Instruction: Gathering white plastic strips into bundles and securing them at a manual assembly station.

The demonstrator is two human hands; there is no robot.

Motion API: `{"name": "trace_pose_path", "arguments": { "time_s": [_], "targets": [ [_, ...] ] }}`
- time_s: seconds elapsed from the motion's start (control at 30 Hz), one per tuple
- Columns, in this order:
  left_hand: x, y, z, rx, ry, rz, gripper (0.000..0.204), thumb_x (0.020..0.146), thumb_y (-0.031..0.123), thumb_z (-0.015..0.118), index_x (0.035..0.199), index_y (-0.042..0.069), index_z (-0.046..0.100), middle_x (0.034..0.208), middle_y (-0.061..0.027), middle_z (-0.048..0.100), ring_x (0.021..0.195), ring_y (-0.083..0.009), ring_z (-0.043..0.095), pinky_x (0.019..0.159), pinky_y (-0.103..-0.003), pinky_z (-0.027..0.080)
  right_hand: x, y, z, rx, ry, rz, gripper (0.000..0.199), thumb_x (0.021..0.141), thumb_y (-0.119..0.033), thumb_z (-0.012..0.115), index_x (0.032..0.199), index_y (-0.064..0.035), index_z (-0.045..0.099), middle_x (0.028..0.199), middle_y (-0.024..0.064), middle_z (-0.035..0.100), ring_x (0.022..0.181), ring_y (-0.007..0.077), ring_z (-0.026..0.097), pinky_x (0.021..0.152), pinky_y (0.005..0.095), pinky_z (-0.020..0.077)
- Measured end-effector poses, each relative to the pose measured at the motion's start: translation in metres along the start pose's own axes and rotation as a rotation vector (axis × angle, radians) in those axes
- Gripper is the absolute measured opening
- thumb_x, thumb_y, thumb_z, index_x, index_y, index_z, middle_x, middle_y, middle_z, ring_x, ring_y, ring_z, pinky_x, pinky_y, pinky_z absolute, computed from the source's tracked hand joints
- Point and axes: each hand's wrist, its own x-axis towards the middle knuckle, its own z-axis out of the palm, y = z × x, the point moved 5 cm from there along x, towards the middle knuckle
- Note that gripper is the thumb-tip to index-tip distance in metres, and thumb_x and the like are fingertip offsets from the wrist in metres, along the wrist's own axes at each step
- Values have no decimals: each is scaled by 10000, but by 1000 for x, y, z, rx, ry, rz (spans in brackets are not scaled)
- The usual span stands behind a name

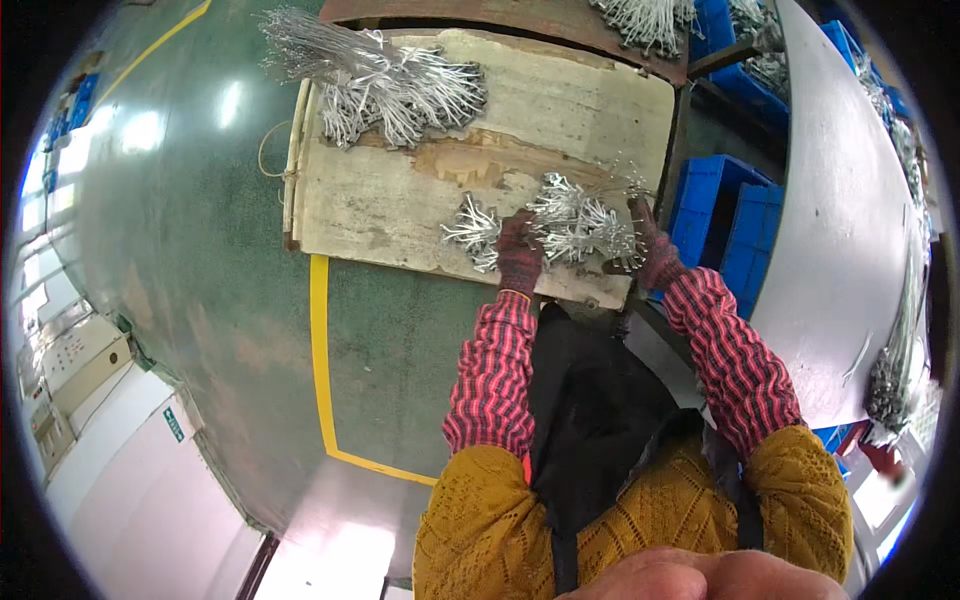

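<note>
Both gloved hands work at the near edge of the worn wooden board (560,110). The left hand (519,252) presses into a bundle of silvery wire pieces (572,225); the right hand (652,250) seems to grip its far side. Open green floor (200,250) lies left; blue crates (725,215) right, contents hidden.

- Bright, even overhead light; white glare patches on the glossy green floor (180,200).
- Strong fisheye bending toward the black rim.
- Blurred skin-coloured shape at the bottom edge, out of focus.
- Centre fairly sharp.
</note>
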Motion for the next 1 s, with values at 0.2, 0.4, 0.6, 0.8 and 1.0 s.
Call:
{"name": "trace_pose_path", "arguments": {
  "time_s": [0.2,0.4,0.6,0.8,1.0],
  "targets": [
    [12,53,85,816,-180,-125,835,779,32,702,1516,111,318,1074,-133,656,1002,-245,629,889,-362,508,42,-33,6,-321,-19,-41,1311,609,-242,909,1535,-60,-1,1176,169,606,1013,288,623,897,356,522],
    [19,77,111,296,-146,76,401,848,18,570,1247,34,610,1183,-150,663,1069,-259,645,937,-358,511,60,-66,33,385,30,-32,264,732,-142,798,976,-96,708,950,60,693,951,213,648,836,339,540],
    [16,81,110,605,-241,34,396,879,112,533,1264,27,572,1208,-183,620,1140,-349,583,1021,-413,448,65,-72,41,-618,48,-395,272,891,-353,612,986,-122,718,1022,84,689,989,294,633,913,390,508],
    [4,87,107,1045,-64,119,783,738,112,744,1443,38,411,1370,-252,492,1291,-402,437,1113,-442,350,38,-33,6,-542,132,-282,592,814,-311,708,1332,-85,531,1302,179,571,1211,344,537,1041,414,437],
    [-58,18,-12,382,231,-197,255,871,113,632,1075,-37,661,907,-54,639,837,-157,592,769,-299,516,-27,-4,-60,729,-96,110,475,862,-193,742,1289,-34,607,1309,111,621,1185,200,582,1041,380,453]
  ]
}}
